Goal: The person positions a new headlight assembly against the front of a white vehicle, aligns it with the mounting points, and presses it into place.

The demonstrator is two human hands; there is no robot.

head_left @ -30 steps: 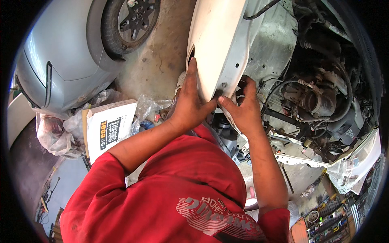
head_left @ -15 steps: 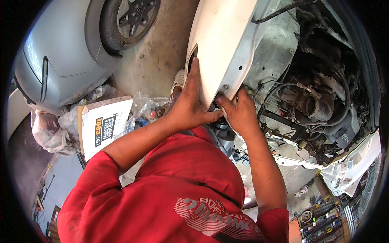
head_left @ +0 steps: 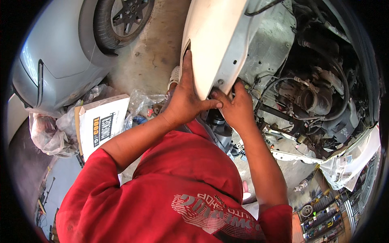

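A white car fender (head_left: 210, 44) runs from the top of the view down to a narrow front end between my hands. My left hand (head_left: 182, 97) lies along its outer side, the index finger reaching up to a dark slot in the panel and the thumb stretched across below the front tip. Against the inner, engine-side flange (head_left: 231, 69) is my right hand (head_left: 237, 105), its thumb at the tip and its fingers curled round the edge. Both hands grip the fender's front end. The undersides of the fingers are hidden behind the panel.
On the right is an open engine bay (head_left: 312, 101) with hoses and exposed metal parts. A silver car (head_left: 60, 52) with a black wheel (head_left: 127, 20) stands at left. Near my left arm are a white cardboard box (head_left: 105, 117) and plastic wrapping (head_left: 52, 129). Tool racks (head_left: 324, 218) stand lower right.
The whole scene has shifted slightly left and up in the view. Both hands keep their places on the fender's front end, with little visible movement relative to it.
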